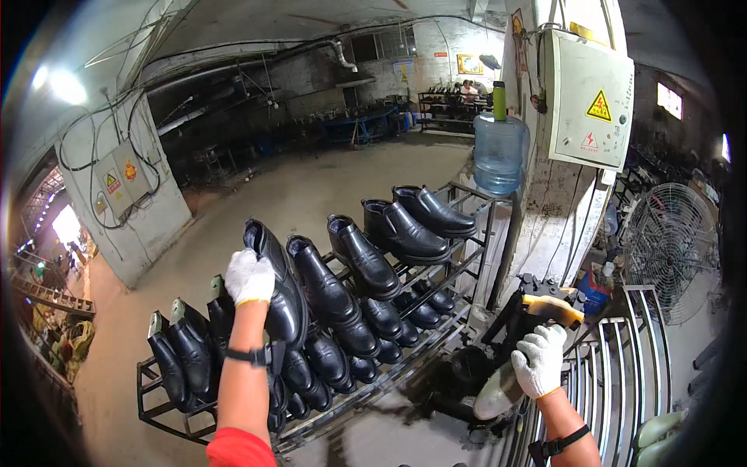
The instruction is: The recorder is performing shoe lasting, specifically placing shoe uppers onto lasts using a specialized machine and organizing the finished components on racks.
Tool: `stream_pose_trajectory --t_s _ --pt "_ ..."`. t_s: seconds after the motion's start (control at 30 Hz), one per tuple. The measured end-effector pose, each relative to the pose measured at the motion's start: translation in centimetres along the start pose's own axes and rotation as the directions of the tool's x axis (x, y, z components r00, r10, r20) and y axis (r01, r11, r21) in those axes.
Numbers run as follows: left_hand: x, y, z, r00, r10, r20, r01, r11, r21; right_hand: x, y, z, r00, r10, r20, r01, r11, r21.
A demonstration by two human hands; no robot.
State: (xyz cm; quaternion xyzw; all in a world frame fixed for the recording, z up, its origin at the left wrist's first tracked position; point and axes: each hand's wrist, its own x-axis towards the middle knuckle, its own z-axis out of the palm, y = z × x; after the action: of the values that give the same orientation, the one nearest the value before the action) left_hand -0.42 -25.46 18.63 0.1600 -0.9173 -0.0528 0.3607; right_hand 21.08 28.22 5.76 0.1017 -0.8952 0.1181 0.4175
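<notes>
My left hand (pixel 249 278) in a white knit glove has its grip closed over a glossy black leather shoe (pixel 274 284) on the top tier of the metal rack (pixel 467 268): picking step. Next, I judge, lift it clear of neighbouring shoes. My right hand (pixel 540 359) wraps a pale smooth shoe form (pixel 498 391) beside a dark machine (pixel 513 319).

Both hands are in chunky white knit cotton work gloves with a thin yellow trim at the cuff, left hand (pixel 249 277) and right hand (pixel 541 359) alike. Each forearm has a black strap buckled round it just below the glove, the left one carrying a small black boxy unit. A bright red short sleeve shows on the left arm.
</notes>
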Motion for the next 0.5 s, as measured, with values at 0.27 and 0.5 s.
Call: stream_pose_trajectory --t_s 0.27,0.5 --pt "-4.6 -6.4 1.5 0.971 -0.210 -0.113 0.181 0.959 -0.219 -2.2 0.0 -4.2 0.981 0.193 0.003 -0.193 0.981 -0.009" --pt "-4.5 -11.0 -3.2 0.805 -0.549 0.227 0.561 0.828 0.012 -1.0 4.8 -3.7 0.560 0.694 0.453 -0.677 0.698 -0.232"
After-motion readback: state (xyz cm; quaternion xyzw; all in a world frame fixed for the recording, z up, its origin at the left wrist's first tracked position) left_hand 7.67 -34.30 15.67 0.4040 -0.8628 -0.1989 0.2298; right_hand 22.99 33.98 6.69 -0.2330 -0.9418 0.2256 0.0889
